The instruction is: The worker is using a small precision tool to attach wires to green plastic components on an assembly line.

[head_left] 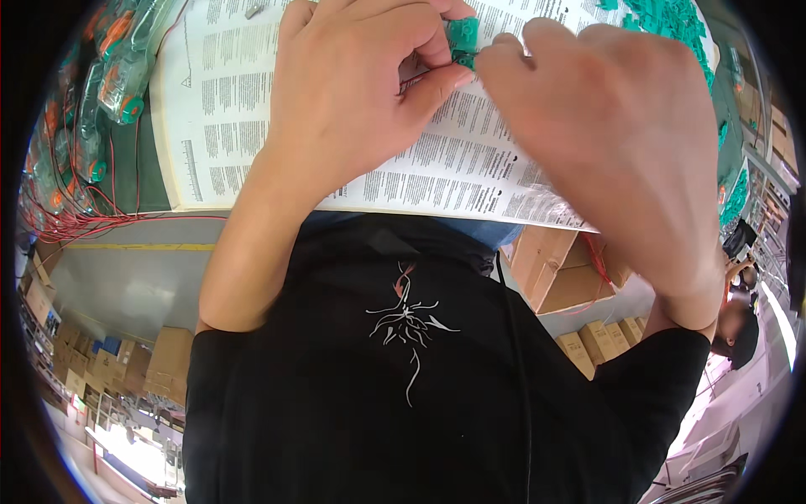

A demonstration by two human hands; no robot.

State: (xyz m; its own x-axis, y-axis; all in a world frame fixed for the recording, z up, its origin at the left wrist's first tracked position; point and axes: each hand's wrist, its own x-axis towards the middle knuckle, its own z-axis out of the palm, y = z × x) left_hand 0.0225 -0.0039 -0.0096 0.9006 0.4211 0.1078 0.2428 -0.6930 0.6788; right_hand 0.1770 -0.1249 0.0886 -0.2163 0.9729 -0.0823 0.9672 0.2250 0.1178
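Over the printed sheet [239, 155], my left hand [353, 92] is closed, its thumb and fingers around a small green plastic piece [462, 35]. A short bit of red wire [411, 82] shows within the curl of that hand. My right hand [604, 92], slightly blurred, is closed too, with its fingertips pinched against the right side of the same green piece. Fingers cover much of the piece, so its full shape is hidden.
Clear plastic bodies with orange and green parts [122, 84] crowd the table's left side, beside tangled red and black wires [101, 220]. Many small green pieces [672, 25] are heaped at the far right. An open cardboard box [558, 269] sits below the table edge. People are at the right.
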